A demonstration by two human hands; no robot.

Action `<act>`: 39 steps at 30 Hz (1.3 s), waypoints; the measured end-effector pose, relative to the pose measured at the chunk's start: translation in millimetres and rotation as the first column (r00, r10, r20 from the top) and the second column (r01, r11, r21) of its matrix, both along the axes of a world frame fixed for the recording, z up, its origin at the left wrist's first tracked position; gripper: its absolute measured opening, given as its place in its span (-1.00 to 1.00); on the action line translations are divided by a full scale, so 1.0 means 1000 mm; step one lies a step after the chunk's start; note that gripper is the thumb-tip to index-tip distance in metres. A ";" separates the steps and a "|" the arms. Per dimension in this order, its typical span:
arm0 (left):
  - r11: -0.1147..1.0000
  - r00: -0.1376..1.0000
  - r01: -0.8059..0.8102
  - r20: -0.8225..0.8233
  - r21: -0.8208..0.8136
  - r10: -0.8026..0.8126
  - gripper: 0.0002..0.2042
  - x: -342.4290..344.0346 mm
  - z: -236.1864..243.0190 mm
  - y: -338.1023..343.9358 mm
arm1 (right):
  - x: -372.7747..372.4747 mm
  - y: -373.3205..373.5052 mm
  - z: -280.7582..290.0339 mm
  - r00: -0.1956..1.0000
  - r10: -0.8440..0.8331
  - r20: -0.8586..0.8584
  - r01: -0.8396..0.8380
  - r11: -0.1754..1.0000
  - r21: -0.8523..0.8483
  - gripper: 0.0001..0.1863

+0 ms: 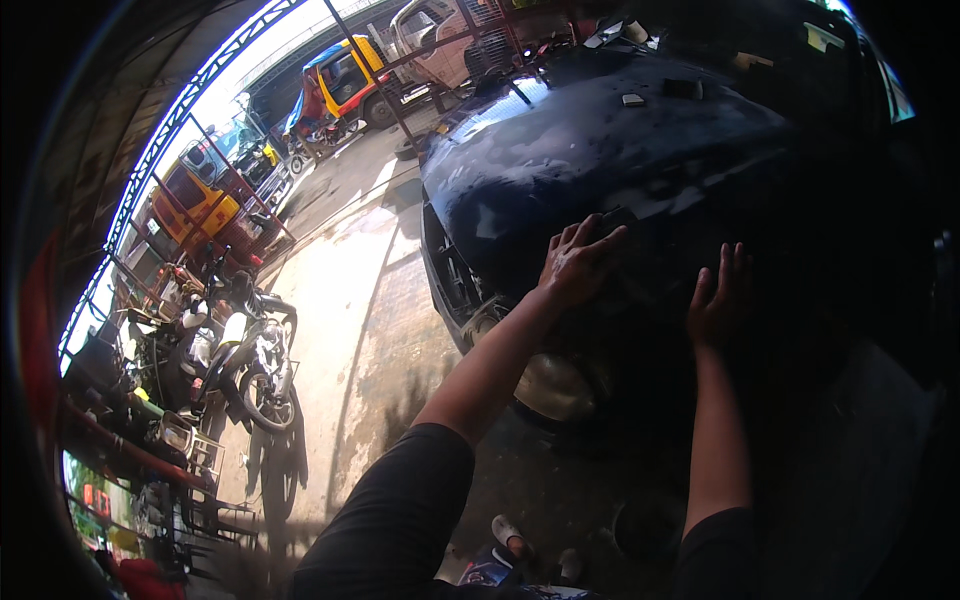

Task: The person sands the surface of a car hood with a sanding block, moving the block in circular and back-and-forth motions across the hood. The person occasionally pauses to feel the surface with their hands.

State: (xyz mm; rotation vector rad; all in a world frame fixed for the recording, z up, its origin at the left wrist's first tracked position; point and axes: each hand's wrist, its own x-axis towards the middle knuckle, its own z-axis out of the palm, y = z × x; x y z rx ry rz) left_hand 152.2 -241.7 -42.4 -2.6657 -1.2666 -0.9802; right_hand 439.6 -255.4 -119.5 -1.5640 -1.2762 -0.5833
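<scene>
Dark short sleeves (395,505), blue patterned clothing (485,571), pale shoe (504,527)

This place is, it seems, an open-sided vehicle workshop. Beneath the left hand (580,262) there is a dark car hood (550,150) with a patchy surface. Well to the left of this hand, a motorcycle (265,370) stands on the sunlit concrete floor (320,305). Farther ahead and leftward are two yellow vehicles (215,215), beside a roof edge with a metal truss (205,85).
</scene>
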 end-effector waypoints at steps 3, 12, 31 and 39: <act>0.997 0.998 -0.066 0.024 0.028 0.066 -0.40 0.006 -0.007 0.003 | 0.001 0.000 -0.001 1.000 -0.016 0.025 0.017 1.000 -0.012 -0.39; 0.999 0.996 0.018 0.087 0.035 -0.021 -0.42 0.002 -0.006 0.007 | -0.001 0.000 0.001 0.999 -0.007 0.034 0.006 0.999 0.032 -0.41; 0.993 0.996 0.084 -0.049 0.086 -0.080 -0.38 -0.013 -0.021 -0.029 | 0.003 0.001 -0.002 0.997 -0.033 0.072 0.030 0.999 0.036 -0.42; 0.995 0.990 -0.085 0.116 0.048 0.079 -0.42 -0.011 -0.006 -0.008 | 0.002 -0.003 -0.001 0.993 -0.066 0.095 0.068 0.997 -0.020 -0.43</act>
